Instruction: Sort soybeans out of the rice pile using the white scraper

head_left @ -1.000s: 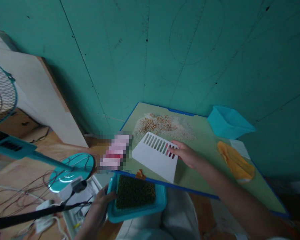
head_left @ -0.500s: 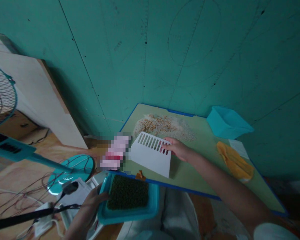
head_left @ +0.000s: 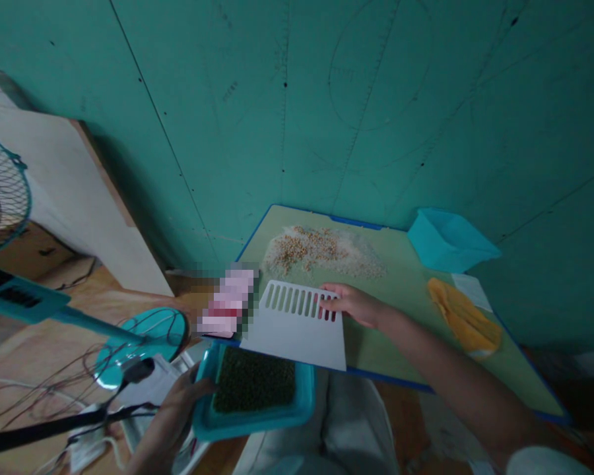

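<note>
My left hand (head_left: 184,396) grips the left rim of a teal plastic tray (head_left: 304,389), fingers closed on it. Small dark green grains, perhaps mung beans (head_left: 255,382), cover the middle of the tray, which is held just below the table's front edge. My right hand (head_left: 344,303) pinches the slotted upper end of a white dough scraper (head_left: 297,336). The scraper's broad edge reaches the front rim of the table, right above the tray's far side. Behind it a pile of tan beans (head_left: 297,251) and pale grains (head_left: 366,260) is spread on the tabletop.
A blurred-out pink device (head_left: 230,303) lies at the table's left edge. To the right are a teal box (head_left: 445,241), an orange cloth (head_left: 462,316) and a white paper (head_left: 472,290). A fan base (head_left: 153,336) and cables occupy the floor at left; a green wall (head_left: 228,132) backs the table.
My right hand has drawn the scraper toward me, from the tabletop to the front edge above the tray. My left hand and the tray have stayed nearly in place.
</note>
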A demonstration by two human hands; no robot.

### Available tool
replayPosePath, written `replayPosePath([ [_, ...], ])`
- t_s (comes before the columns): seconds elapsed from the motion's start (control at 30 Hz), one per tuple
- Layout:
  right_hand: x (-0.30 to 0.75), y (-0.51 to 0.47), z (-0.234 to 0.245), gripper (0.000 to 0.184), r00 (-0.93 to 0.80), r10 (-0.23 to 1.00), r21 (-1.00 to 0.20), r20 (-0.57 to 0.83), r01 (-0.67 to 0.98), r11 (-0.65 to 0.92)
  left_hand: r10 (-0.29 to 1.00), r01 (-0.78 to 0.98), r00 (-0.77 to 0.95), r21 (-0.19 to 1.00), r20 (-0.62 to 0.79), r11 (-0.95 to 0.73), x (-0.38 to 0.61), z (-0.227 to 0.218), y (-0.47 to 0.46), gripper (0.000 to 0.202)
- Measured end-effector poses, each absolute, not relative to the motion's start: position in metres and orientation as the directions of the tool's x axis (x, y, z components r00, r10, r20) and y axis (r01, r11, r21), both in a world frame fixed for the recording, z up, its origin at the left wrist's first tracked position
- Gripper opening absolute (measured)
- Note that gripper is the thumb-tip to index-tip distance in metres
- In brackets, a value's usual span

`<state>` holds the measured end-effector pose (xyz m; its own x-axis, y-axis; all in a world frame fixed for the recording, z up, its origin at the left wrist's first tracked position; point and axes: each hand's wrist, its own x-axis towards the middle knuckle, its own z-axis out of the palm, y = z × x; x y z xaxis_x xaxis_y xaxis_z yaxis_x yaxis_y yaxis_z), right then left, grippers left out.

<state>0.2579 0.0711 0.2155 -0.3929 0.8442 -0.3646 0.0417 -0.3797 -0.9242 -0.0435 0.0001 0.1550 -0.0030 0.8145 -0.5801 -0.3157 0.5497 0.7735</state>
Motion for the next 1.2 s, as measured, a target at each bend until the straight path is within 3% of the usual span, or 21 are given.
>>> replayPosePath([
  [0.23,0.282,0.071,0.222,0.026,-0.245,0.917,-0.947,-0.315,0.017,-0.321,0.81,-0.297,0.011,0.771,-0.587,0.563,-0.042,0.153,-0.001,0.031],
  [0.57,0.332,0.078,0.242,0.022,0.066,0.998,-0.966,0.01,0.26,-0.007,0.786,-0.338,0.202,0.712,-0.584,0.616,-0.006,0.117,-0.012,0.033],
  [0.73,0.325,0.076,0.241,0.018,-0.017,0.989,-0.876,0.145,0.463,0.136,0.773,-0.352,0.294,0.688,-0.562,0.634,0.02,0.125,-0.015,0.033],
  [0.87,0.309,0.077,0.236,0.02,-0.077,0.969,-0.775,0.234,0.588,0.233,0.767,-0.348,0.264,0.684,-0.585,0.641,0.027,0.14,-0.015,0.034],
  [1.2,0.281,0.083,0.235,0.017,-0.212,0.931,-0.638,0.297,0.682,0.358,0.794,-0.298,0.182,0.737,-0.579,0.606,0.015,0.13,-0.015,0.04],
])
